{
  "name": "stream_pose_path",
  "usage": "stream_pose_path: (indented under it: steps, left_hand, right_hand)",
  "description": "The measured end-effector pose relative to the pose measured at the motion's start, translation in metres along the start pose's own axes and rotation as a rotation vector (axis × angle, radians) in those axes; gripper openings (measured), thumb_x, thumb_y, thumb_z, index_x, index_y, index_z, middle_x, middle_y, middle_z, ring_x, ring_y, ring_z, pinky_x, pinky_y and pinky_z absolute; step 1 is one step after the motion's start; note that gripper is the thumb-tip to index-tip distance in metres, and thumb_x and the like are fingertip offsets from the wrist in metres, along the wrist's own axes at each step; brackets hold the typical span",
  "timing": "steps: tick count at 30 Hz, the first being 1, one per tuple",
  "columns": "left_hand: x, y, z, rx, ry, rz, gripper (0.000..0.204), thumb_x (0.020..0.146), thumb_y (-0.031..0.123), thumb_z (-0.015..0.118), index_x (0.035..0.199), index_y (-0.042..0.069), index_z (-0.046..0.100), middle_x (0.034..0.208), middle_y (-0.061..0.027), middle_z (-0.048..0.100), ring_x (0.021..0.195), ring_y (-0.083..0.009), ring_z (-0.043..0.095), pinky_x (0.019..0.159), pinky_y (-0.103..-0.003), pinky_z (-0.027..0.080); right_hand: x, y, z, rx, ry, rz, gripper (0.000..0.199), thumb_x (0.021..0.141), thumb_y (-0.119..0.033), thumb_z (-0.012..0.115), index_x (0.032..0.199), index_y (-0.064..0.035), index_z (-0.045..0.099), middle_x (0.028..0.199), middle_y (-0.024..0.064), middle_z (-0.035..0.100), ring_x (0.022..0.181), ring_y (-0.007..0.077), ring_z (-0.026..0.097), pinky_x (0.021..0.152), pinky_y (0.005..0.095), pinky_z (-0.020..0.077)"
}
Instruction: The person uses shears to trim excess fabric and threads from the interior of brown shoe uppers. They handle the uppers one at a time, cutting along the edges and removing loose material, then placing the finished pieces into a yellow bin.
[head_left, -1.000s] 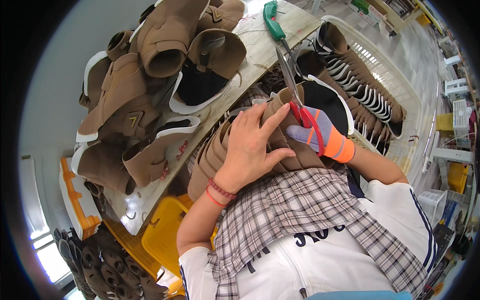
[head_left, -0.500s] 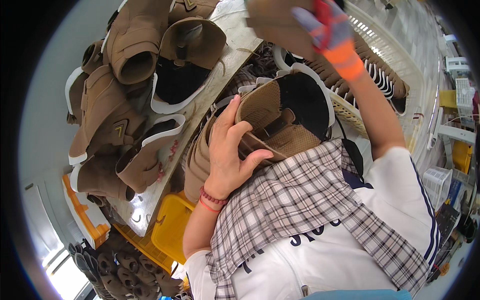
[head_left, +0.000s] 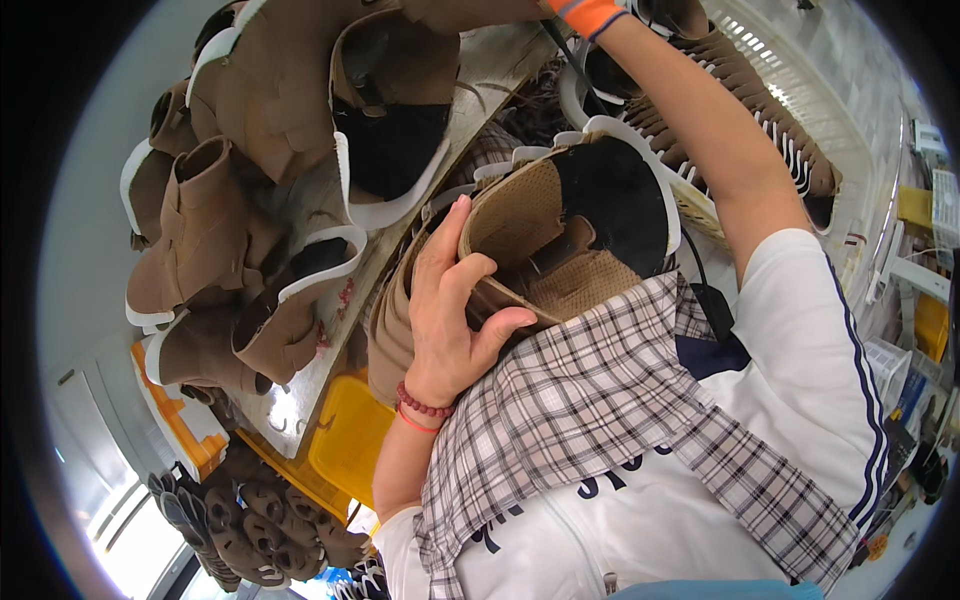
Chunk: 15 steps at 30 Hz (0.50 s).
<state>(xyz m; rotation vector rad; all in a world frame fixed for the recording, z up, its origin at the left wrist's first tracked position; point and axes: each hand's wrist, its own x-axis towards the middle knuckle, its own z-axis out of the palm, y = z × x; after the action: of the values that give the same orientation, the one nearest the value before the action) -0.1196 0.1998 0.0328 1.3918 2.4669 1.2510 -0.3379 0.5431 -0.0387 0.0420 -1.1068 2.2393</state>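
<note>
A stack of brown shoe uppers with white edging leans across my lap. The top shoe upper has its opening facing me, showing a textured tan lining and black inside. My bare left hand, with beaded and red bracelets at the wrist, holds the side of this stack, thumb apart from the fingers. My right arm stretches to the top edge, where only the orange glove cuff of my right hand shows. Another brown upper is beside that cuff, partly cut off; the right fingers are out of sight.
Several brown uppers are piled on a worn pale workbench at left. A cream basket at upper right holds a row of uppers. Below the bench are a yellow bin and more brown uppers.
My right hand, which carried a brown upper and something red, has swung up and left, mostly out of the picture. My left hand stays on the stack. Uppers on the bench have shifted.
</note>
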Motion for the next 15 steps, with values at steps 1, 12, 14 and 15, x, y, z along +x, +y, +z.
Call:
stream_pose_path:
  steps: [1,12,14,15]
  left_hand:
    - [0.0,0.001,0.0,-0.017,0.001,-0.018,0.054,0.076,0.047,0.072,0.101,0.002,0.054,0.138,-0.0304,0.042,0.122,-0.0424,0.048,0.1,-0.044,0.04]
    - [-0.001,-0.001,-0.002,-0.014,0.005,-0.035,0.052,0.077,0.044,0.073,0.101,0.001,0.055,0.137,-0.0305,0.043,0.121,-0.0414,0.049,0.099,-0.043,0.04]
    - [-0.004,-0.002,0.0,-0.014,0.018,-0.054,0.052,0.077,0.043,0.073,0.101,0.001,0.055,0.137,-0.0303,0.043,0.121,-0.0412,0.05,0.099,-0.043,0.04]
    - [-0.006,-0.002,-0.001,-0.014,0.027,-0.052,0.051,0.077,0.043,0.073,0.101,0.001,0.055,0.137,-0.0302,0.043,0.121,-0.0411,0.05,0.099,-0.043,0.04]
  right_hand:
    - [-0.007,-0.004,-0.007,-0.583,0.019,-0.116,0.031,0.092,-0.033,0.063,0.092,-0.0024,0.061,0.075,0.0003,0.061,0.062,0.0084,0.051,0.055,0.0232,0.0416]
    - [-0.031,-0.037,-0.037,-1.092,0.066,-0.179,0.026,0.092,-0.026,0.061,0.102,-0.0018,0.06,0.08,0.0077,0.063,0.072,0.0148,0.059,0.067,0.0267,0.0468]
    - [-0.054,-0.039,-0.053,-0.991,0.022,-0.268,0.043,0.083,-0.025,0.073,0.114,-0.0021,0.054,0.087,0.01,0.064,0.072,0.0156,0.059,0.066,0.028,0.0474]
    - [-0.099,-0.094,-0.019,-1.353,-0.035,-0.148,0.052,0.079,-0.025,0.077,0.118,-0.0021,0.052,0.09,0.0104,0.065,0.074,0.0155,0.059,0.066,0.0279,0.0477]
